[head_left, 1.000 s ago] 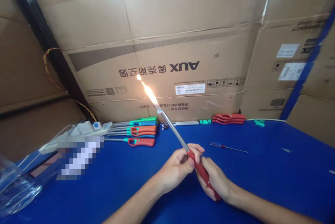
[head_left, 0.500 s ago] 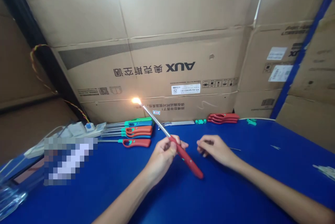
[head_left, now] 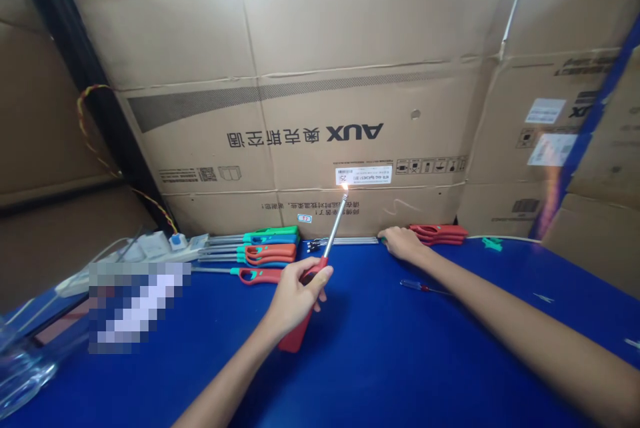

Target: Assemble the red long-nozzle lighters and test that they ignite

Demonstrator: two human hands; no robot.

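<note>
My left hand is closed round a long red lighter, whose metal tube points up and slightly right. A small flame burns at its tip, in front of the cardboard. At the back of the blue table, my right hand reaches down with bent fingers over the spot where small green parts lay, between the metal tubes and the stacked red handles. What its fingertips grip is too small and hidden to name.
Several coloured lighters lie at the back left, beside a power strip. A screwdriver lies below my right forearm. Green pieces are at the back right. Cardboard walls the table.
The lighter in my left hand has swung from pointing up-left to up-right, its flame smaller. My right hand has moved forward to the back of the table. The view has shifted slightly.
</note>
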